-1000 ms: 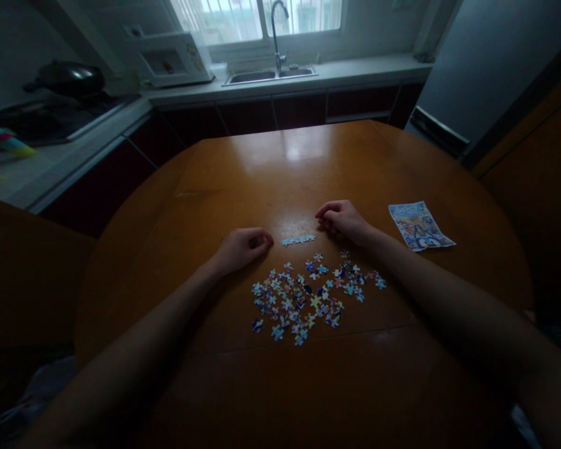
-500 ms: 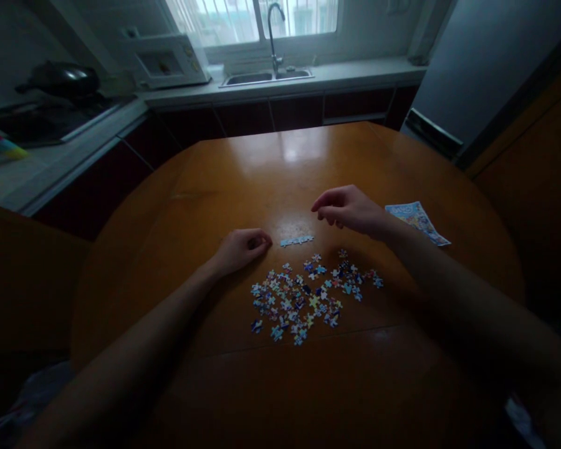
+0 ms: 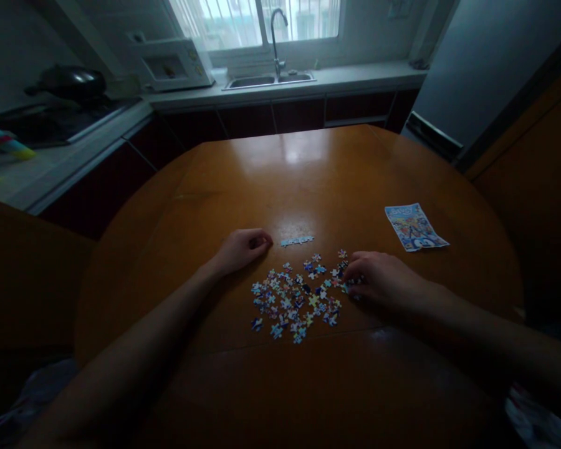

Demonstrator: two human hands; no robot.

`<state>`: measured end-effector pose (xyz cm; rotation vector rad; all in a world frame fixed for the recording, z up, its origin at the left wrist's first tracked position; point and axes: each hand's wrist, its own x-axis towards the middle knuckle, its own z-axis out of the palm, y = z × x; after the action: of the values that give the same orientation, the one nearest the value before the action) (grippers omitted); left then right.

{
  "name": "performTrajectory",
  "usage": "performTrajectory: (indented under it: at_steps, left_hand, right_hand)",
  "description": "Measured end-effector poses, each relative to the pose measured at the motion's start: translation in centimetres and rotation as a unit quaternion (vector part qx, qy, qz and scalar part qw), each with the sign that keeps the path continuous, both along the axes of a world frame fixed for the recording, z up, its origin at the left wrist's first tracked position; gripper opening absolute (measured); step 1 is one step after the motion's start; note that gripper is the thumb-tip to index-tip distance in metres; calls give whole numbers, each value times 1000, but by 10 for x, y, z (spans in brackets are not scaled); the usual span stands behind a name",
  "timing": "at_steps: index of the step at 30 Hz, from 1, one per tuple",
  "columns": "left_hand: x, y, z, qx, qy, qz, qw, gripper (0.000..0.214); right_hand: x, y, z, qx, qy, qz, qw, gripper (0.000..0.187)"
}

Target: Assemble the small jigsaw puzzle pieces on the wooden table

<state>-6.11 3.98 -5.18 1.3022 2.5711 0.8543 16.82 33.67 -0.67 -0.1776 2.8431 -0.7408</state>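
Loose jigsaw puzzle pieces (image 3: 286, 304) lie in a spread-out heap on the wooden table. Just beyond them is a short strip of joined light-blue puzzle pieces (image 3: 297, 241). My left hand (image 3: 244, 248) rests on the table at the strip's left end, fingers curled in, with nothing visible in them. My right hand (image 3: 378, 277) is down over the right edge of the heap. Its thumb and fingers are apart around some pieces, which it partly covers.
A creased printed picture sheet (image 3: 414, 227) lies on the right of the table (image 3: 243, 181). Behind the table are a counter with a sink (image 3: 250, 82), a microwave (image 3: 172, 64) and, to the left, a pan (image 3: 72, 82) on a stove. A fridge (image 3: 486, 68) stands at right.
My right hand has moved down and toward me, from above the table beyond the strip to the right side of the heap. The picture sheet is now uncovered. My left hand stays put.
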Motion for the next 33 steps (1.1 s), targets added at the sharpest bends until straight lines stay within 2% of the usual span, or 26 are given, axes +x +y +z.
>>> performTrajectory:
  at_steps: [6, 12, 17, 20, 24, 26, 29, 33]
  left_hand:
    - [-2, -1, -3, -1, -8, 2, 1000, 25]
    - [1, 1, 1, 5, -13, -5, 1000, 24]
    - [3, 2, 2, -1, -5, 0, 1000, 22]
    - [3, 1, 0, -2, -3, -1, 1000, 22]
    - [3, 0, -1, 7, 2, -10, 1000, 21]
    - [3, 0, 0, 9, 6, -11, 1000, 20]
    - [4, 0, 1, 5, 4, -10, 1000, 20]
    - [5, 1, 3, -6, 5, -3, 1000, 20]
  right_hand:
    - [1, -4, 2, -21, -2, 22, 1000, 20]
    - [2, -8, 8, -78, -7, 43, 996, 14]
    - [-5, 3, 19, -175, -94, 55, 979, 4]
    - [-23, 15, 20, -251, -83, 24, 964, 7]
    - [-63, 22, 8, -342, -37, -57, 937, 16]
    - [-83, 20, 0, -330, 4, -92, 939, 15]
    - [-106, 10, -11, -300, 43, -106, 947, 3]
    - [-117, -4, -17, -312, -7, -117, 943, 5]
